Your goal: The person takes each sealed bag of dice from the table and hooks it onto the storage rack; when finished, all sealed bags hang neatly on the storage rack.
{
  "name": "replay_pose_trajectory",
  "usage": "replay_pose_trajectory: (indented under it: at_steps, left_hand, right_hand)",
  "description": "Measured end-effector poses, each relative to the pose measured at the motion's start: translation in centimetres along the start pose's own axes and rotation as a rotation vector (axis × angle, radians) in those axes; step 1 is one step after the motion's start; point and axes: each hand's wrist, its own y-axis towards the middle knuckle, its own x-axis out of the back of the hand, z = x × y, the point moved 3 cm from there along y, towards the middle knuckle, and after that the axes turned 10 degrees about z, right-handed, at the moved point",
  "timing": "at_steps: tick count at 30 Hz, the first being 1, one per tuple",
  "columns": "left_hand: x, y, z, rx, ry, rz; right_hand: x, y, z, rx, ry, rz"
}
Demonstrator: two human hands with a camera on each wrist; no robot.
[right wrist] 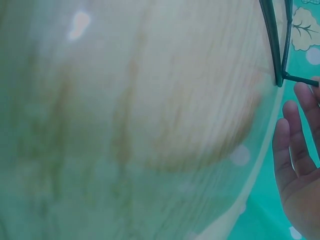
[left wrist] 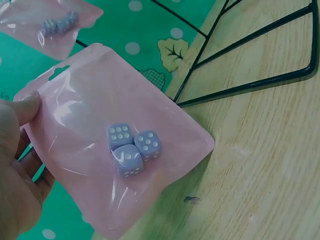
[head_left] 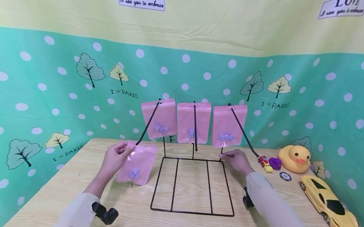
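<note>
My left hand pinches the upper left edge of a pink zip pouch, and three pale purple dice show inside. The pouch's top overlaps the tip of the left hook in the head view; the left wrist view shows its hang hole near the thumb. My right hand holds a rear upright of the black wire display rack between thumb and fingertip, its other fingers loosely extended. Similar pouches hang on the rack's left, middle and right hooks, dice in each.
Right of the rack are a small red and yellow toy car, a purple toy duck, a big yellow duck, a round chip and a yellow toy sports car. A patterned green cloth stands behind the wooden table.
</note>
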Motion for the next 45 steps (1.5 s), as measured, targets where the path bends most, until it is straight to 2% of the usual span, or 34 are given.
replay_pose_trajectory:
  at_steps: [10, 15, 23, 29, 32, 37, 45]
  left_hand:
    - [-0.1, -3.1, -3.5, -0.116, -0.010, 0.050]
    - [-0.1, -5.0, -5.6, -0.200, -0.090, 0.074]
    - [0.6, -7.4, -8.5, -0.389, -0.236, 0.120]
    - [0.9, -8.7, -9.9, -0.502, -0.343, 0.095]
    - [0.8, -9.0, -10.4, -0.522, -0.372, 0.072]
    - [0.5, -9.4, -10.9, -0.519, -0.412, 0.023]
    - [0.3, -9.6, -11.8, -0.441, -0.399, -0.075]
  right_hand:
    - [0.0, -0.2, 0.0, -0.025, 0.002, 0.005]
    - [0.0, -0.2, 0.1, -0.010, -0.001, 0.002]
    - [0.0, -0.1, 0.1, -0.016, -0.003, 0.010]
    - [0.0, 0.0, 0.1, 0.000, -0.018, 0.002]
    - [0.1, 0.0, 0.0, -0.011, -0.011, 0.008]
    - [0.0, 0.0, -0.1, -0.008, -0.012, -0.002]
    - [-0.1, 0.1, -0.3, -0.013, -0.007, 0.004]
